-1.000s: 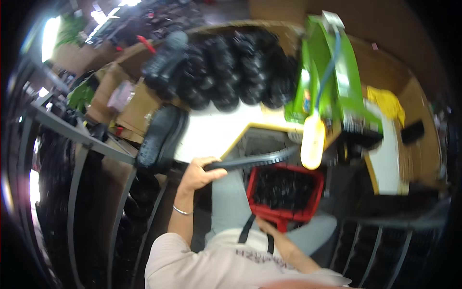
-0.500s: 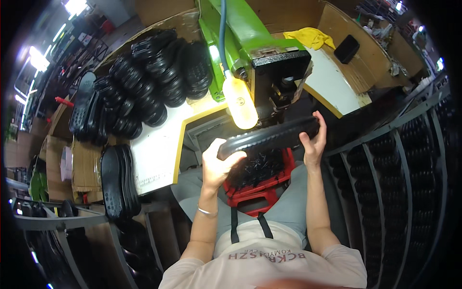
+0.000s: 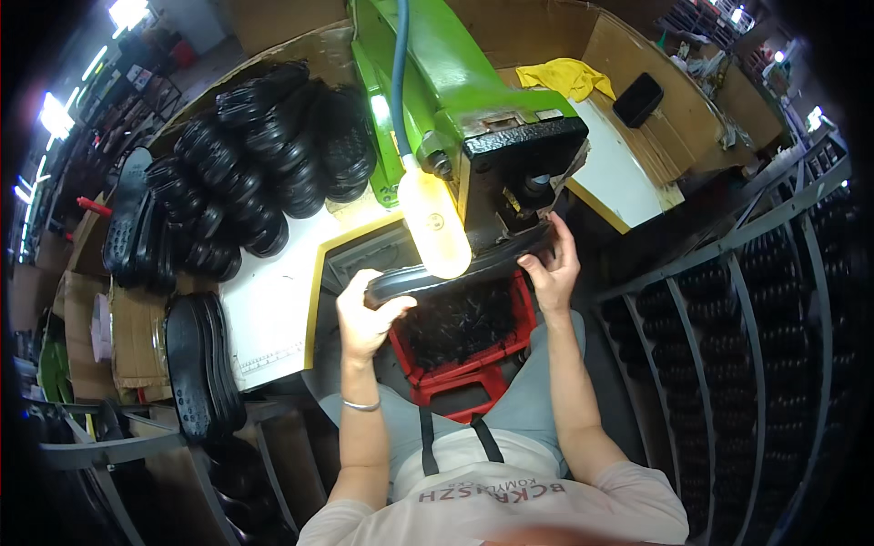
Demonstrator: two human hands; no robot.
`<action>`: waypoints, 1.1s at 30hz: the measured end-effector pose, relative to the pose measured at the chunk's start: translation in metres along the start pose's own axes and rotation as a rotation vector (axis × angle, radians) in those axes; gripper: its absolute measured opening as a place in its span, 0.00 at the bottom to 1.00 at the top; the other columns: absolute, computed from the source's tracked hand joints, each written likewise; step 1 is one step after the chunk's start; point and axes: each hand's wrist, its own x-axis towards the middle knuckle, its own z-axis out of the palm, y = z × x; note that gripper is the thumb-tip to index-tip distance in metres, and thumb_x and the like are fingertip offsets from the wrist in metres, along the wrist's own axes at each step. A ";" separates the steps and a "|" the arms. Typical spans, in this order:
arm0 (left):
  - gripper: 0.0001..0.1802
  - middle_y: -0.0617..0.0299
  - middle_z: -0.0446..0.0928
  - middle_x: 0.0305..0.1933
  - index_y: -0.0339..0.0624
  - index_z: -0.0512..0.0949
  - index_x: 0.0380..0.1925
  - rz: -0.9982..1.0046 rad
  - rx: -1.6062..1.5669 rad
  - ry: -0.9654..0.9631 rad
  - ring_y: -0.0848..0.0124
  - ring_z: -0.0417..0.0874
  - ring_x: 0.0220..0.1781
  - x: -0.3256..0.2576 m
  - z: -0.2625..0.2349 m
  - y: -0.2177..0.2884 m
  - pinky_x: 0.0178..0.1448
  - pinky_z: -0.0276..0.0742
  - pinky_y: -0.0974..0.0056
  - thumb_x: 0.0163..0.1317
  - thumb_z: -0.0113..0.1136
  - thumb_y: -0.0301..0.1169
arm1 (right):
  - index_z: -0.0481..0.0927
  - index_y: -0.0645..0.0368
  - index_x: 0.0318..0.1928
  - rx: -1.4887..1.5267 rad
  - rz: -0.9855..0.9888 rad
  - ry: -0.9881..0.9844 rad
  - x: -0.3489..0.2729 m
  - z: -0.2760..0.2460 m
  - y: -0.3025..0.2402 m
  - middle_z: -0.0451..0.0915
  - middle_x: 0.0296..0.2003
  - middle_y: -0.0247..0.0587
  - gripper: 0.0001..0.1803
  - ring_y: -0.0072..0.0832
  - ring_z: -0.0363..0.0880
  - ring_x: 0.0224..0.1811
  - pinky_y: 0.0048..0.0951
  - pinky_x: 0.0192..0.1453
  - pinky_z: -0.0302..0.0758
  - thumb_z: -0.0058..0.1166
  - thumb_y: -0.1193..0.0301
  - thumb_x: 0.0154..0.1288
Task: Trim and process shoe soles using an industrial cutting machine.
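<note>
A long black shoe sole (image 3: 501, 260) is held between my two hands, tilted on its edge. My left hand (image 3: 366, 320) grips its left end, thumb on the near side. At the other end, my right hand (image 3: 553, 270) pinches the sole between thumb and fingers. Its right end lies close under the black head of a green machine (image 3: 482, 82); whether they touch cannot be seen. A bright lamp (image 3: 435, 223) hangs in front of the sole and hides part of its middle.
Stacked black soles (image 3: 255, 164) cover the white table (image 3: 264, 296) at left. More soles (image 3: 200, 364) stand by its near corner. Below my hands is a red crate (image 3: 523, 309) with black scraps. Metal racks (image 3: 672, 337) flank me; a yellow cloth (image 3: 569, 79) lies at far right.
Both hands have carried the sole away from me, closer to the machine head and lamp. Its broad face is now turned more edge-on. The whole view has shifted slightly.
</note>
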 end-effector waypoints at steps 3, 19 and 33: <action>0.17 0.54 0.80 0.28 0.29 0.73 0.38 -0.024 -0.121 0.045 0.73 0.81 0.24 -0.002 -0.024 -0.011 0.29 0.80 0.70 0.48 0.66 0.12 | 0.63 0.69 0.65 0.024 -0.039 -0.032 -0.005 0.018 0.001 0.71 0.57 0.45 0.47 0.30 0.73 0.56 0.31 0.60 0.73 0.76 0.72 0.46; 0.11 0.54 0.82 0.31 0.39 0.80 0.31 0.455 0.677 0.013 0.55 0.84 0.38 0.015 0.042 -0.048 0.52 0.78 0.54 0.44 0.65 0.26 | 0.77 0.66 0.49 -0.571 -0.630 -0.012 -0.023 0.058 -0.003 0.80 0.46 0.53 0.38 0.51 0.79 0.51 0.45 0.55 0.77 0.79 0.69 0.33; 0.18 0.56 0.83 0.40 0.30 0.80 0.42 0.089 -0.197 0.175 0.69 0.82 0.41 -0.003 0.089 -0.141 0.50 0.77 0.66 0.47 0.70 0.15 | 0.60 0.45 0.66 1.020 0.831 -0.045 -0.103 0.012 0.147 0.67 0.59 0.38 0.31 0.41 0.69 0.60 0.59 0.57 0.71 0.57 0.64 0.66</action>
